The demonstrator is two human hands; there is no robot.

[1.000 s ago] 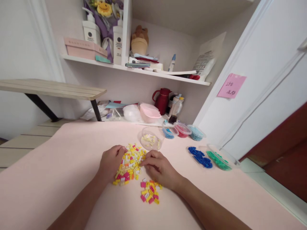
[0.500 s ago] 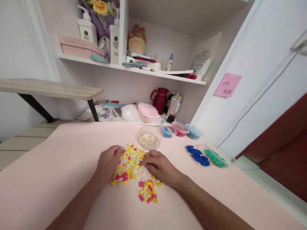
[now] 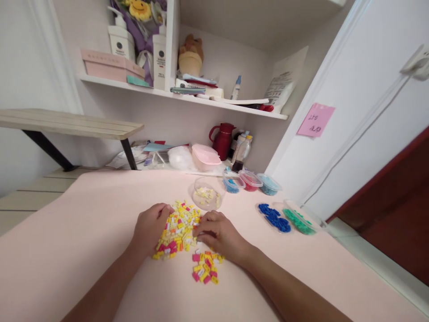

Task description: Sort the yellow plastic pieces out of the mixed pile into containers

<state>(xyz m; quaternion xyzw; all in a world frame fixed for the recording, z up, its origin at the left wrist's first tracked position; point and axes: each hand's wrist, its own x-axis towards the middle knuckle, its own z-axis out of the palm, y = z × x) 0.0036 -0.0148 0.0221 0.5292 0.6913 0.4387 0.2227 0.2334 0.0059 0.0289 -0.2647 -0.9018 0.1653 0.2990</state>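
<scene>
A mixed pile of small toy building bricks (image 3: 181, 226), yellow, cream, white, pink and orange, lies on the pink tabletop. My left hand (image 3: 152, 228) rests along the pile's left edge with its fingers curled; what they hold, if anything, is hidden. At the right edge, my right hand (image 3: 219, 233) has thumb and fingers drawn together low among the bricks, and I cannot make out what is between them. A smaller group of yellow, pink and white bricks (image 3: 206, 267) lies just below that hand. Behind the pile, a clear round tub (image 3: 217, 197) holds some cream bricks.
Clear tubs of blue (image 3: 232, 184), red (image 3: 250, 182) and light blue (image 3: 269, 185) bricks stand at the back right. Nearer are tubs of dark blue (image 3: 275, 218) and green (image 3: 299, 222) bricks. A pink bowl (image 3: 205, 157) and red jug (image 3: 222, 141) stand behind.
My right hand's fingers have closed in a little lower at the pile's right edge. My left hand stays beside the pile. The whole view has shifted slightly.
</scene>
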